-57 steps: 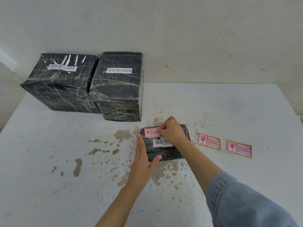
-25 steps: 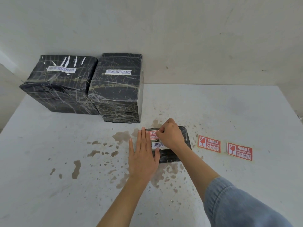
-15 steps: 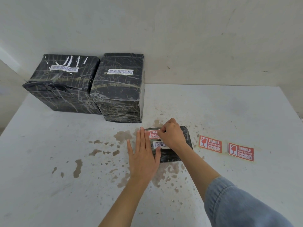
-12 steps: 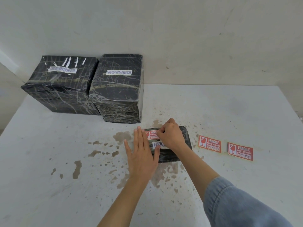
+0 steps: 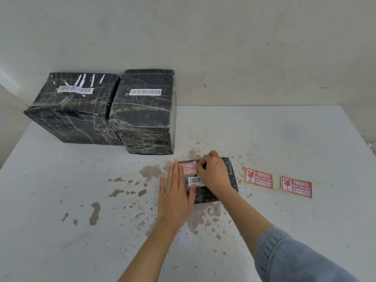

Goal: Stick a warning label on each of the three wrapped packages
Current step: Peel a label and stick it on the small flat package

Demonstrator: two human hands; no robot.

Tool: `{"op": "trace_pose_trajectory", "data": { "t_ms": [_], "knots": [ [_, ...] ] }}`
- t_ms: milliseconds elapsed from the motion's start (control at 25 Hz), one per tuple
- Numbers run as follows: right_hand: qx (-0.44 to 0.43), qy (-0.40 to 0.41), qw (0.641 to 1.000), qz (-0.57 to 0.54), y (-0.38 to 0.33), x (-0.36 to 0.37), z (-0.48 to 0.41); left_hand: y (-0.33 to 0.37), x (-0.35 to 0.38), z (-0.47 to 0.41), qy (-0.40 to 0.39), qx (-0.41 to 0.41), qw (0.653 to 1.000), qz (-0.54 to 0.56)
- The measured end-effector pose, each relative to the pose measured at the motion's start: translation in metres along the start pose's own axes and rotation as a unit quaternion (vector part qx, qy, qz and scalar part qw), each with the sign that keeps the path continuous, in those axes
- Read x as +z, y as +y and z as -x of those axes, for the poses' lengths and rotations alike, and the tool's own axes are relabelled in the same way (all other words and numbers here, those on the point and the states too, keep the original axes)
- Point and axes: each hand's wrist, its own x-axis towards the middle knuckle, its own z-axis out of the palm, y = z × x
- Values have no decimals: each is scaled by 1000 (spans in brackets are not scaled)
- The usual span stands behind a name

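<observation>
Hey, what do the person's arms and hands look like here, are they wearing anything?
The left hand and right hand are both bare: no gloves, rings or watch visible. The left forearm is uncovered as far as it shows. The right arm wears a blue denim-like sleeve that stops partway up, leaving the forearm uncovered.

2 tall packages [image 5: 142, 115] block the table's [image 5: 264, 139] back-left.

small black wrapped package [image 5: 231, 170]: glossy clear plastic film, creased.
two large black boxy packages [image 5: 75, 110] [image 5: 142, 110]: same shiny film, wrinkled.
red rectangular fragile labels [image 5: 189, 168] [image 5: 258, 178] [image 5: 296, 186]: smooth printed paper.
white tabletop [image 5: 284, 139]: matt, stained brown.
pale wall [image 5: 203, 37]: matt, slightly rough, plaster-like.
blue sleeve [image 5: 295, 259]: denim cloth.
</observation>
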Motion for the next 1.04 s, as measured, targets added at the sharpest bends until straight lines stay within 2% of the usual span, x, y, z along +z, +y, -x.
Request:
{"op": "trace_pose_trajectory", "data": {
  "t_ms": [80,160,200,280,680,920,1040],
  "knots": [
    [-35,60,997,-17,2,-3,10,0,0,1,1,2,1000,6],
    [-164,131,977,32,8,0,26,0,1,1,-1,1,1000,9],
    [-221,147,961,76,12,3,35,0,1,1,-1,0,1000,9],
    [-269,135,942,149,19,12,46,0,0,1,-4,-3,1000,7],
    [-283,49,936,202,45,14,41,-2,-6,1,-46,10,997,66],
    [-303,41,923,233,52,12,39,-28,-17,-4,-125,100,983,86],
    [-291,49,928,229,52,14,44,-34,-22,-6,-139,126,979,79]
  ]
}}
